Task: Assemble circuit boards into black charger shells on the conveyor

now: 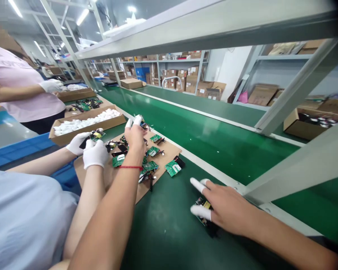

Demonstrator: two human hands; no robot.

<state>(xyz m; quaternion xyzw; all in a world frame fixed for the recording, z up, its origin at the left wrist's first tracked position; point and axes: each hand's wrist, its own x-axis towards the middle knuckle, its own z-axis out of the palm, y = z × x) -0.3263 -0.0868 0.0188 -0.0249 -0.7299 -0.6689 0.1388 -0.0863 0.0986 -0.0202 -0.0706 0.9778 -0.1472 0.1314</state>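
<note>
On the green bench (169,228), just right of the cardboard sheet (107,174), my right hand (228,208) pinched a small circuit board (204,205); my left hand (135,135) gripped another above the sheet. I judged pressing flat steadied it best.

Six hands are counted: the wearer's left hand (135,137) at centre frame and right hand (228,208) at lower right, two white-gloved hands (95,153) of a neighbour at centre left, and another person's gloved pair at upper left. About eight green circuit boards (173,167) are seen on one cardboard sheet (169,150). Two cardboard trays (73,131) are counted at upper left.
</note>
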